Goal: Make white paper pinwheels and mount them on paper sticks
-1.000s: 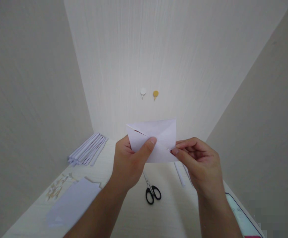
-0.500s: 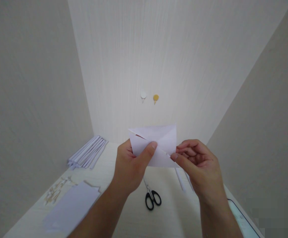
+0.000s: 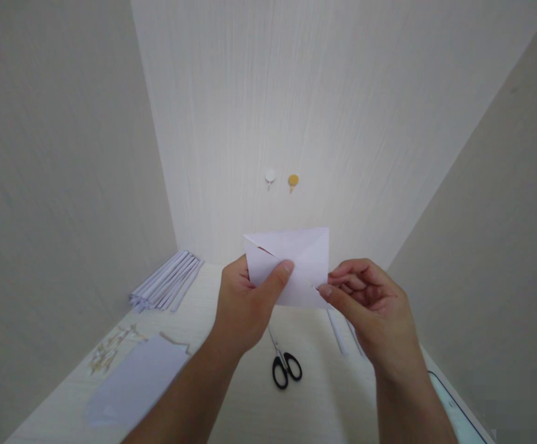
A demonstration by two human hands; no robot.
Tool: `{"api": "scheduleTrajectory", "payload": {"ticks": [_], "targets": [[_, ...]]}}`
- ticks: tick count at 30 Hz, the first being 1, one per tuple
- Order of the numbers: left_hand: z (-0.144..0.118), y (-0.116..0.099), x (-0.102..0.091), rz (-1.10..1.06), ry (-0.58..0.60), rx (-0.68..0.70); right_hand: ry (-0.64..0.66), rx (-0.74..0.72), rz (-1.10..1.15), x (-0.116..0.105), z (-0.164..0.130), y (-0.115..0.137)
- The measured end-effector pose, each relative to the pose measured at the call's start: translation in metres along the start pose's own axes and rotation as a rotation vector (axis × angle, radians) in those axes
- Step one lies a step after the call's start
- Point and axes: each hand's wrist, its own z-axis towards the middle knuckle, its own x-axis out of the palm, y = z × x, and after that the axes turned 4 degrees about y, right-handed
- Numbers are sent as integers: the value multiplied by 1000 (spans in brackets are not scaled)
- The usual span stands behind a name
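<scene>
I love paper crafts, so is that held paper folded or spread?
Folded: the paper in the left hand shows diagonal flap edges and a narrow gap.

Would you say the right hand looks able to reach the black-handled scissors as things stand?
Probably yes: the scissors lie mostly in the open on the table, and nothing visible blocks the right hand, though it would likely have to leave the folded paper first.
</scene>
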Motion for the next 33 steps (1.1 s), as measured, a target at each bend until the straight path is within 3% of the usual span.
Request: {"api": "scheduleTrajectory", "payload": {"ticks": [8, 12, 15, 20, 22, 25, 29, 33], "targets": [[0, -3, 1, 34, -19, -7, 113, 73, 9, -3, -1, -1], [5, 1, -5, 63, 30, -23, 172, 108, 15, -3, -3, -2], [10, 4, -11, 76, 153, -55, 178, 90, 4, -5, -1, -3], [14, 5, -19, 173, 484, -178, 90, -11, -18, -11, 3, -2], [15, 6, -21, 201, 531, -199, 87, -21, -51, -13, 4, -2], [19, 10, -23, 149, 457, -151, 34, -63, -58, -11, 4, -1], [24, 17, -21, -160, 232, -50, -119, -161, -59, -6, 5, -4], [21, 18, -13, -282, 281, -113, -221, -186, -79, 1, 5, -7]]}}
